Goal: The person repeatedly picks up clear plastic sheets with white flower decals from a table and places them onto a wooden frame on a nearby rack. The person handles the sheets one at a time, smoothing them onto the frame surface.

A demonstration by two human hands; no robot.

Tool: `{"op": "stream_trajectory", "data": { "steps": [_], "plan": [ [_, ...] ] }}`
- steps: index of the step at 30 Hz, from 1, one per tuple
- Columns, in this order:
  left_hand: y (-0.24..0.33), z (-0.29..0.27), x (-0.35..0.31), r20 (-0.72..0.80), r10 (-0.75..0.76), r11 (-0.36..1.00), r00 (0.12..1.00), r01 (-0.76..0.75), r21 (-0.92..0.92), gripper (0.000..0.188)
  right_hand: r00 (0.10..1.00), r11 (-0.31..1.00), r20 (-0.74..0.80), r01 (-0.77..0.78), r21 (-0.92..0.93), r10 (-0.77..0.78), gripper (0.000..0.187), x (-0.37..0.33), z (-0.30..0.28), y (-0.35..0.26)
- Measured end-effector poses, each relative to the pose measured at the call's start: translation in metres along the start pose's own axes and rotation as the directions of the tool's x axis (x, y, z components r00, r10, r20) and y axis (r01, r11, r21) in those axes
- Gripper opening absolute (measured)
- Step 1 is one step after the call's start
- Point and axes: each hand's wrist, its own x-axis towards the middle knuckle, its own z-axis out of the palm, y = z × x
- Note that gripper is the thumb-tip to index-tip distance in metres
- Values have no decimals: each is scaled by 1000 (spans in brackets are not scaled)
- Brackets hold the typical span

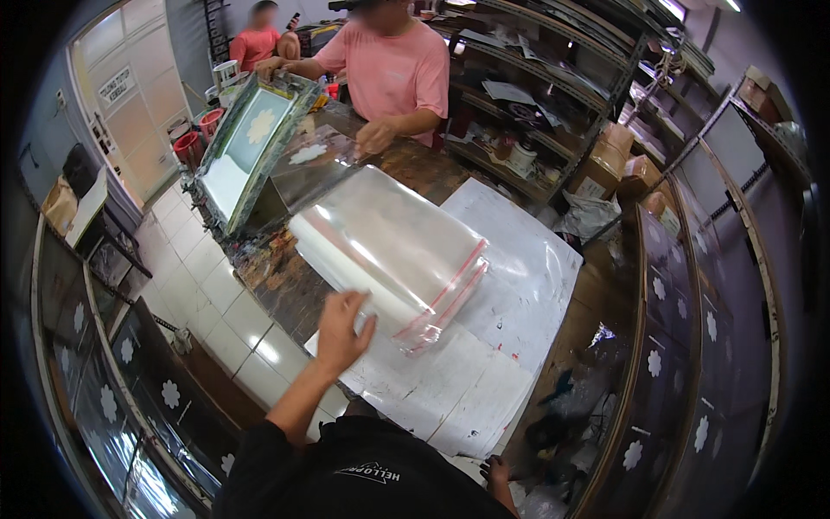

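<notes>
My left hand [343, 333] is just off the near left edge of a thick stack of clear plastic bags [393, 246]. Its fingers are loosely bent, the thumb apart, with nothing between them. Red strips run along the right end of the stack, which lies on white sheets [510, 268] on the worktable. Low by the table's near edge, my right hand [495, 470] hangs with its fingers loosely apart and nothing visible in it. Across the table, a person in a pink shirt tilts up a screen-printing frame [252, 143] and touches a clear sheet [316, 160] bearing a white flower shape.
Racks with flower-printed clear sheets stand at left [108, 402] and right [653, 363]. Paint cans [188, 149] stand beside the screen frame. Shelves [536, 65] and cardboard boxes [608, 160] are at the back right. Another person [255, 43] sits farther back.
</notes>
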Motion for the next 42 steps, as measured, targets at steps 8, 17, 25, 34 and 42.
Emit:
{"op": "stream_trajectory", "data": {
  "steps": [8,17,25,34,42],
  "plan": [
    [-81,4,98,164,157,830,974,-220,513,51,996,997,91,5,-81,2,26,-53,39,37],
    [1,34,49,455,470,823,756,-562,83,20,996,987,-36,89,137,-85,25,-67,29,69],
    [102,46,-34,529,730,667,434,-621,-411,44,816,672,-87,526,522,-571,46,-203,10,-159],
    [151,78,-92,437,872,479,220,-564,-673,39,701,727,276,495,475,-658,51,-271,26,-218],
    [212,82,-93,290,957,263,23,-498,-826,54,599,552,98,779,-297,-794,37,-247,-22,-204]
  ]
}}
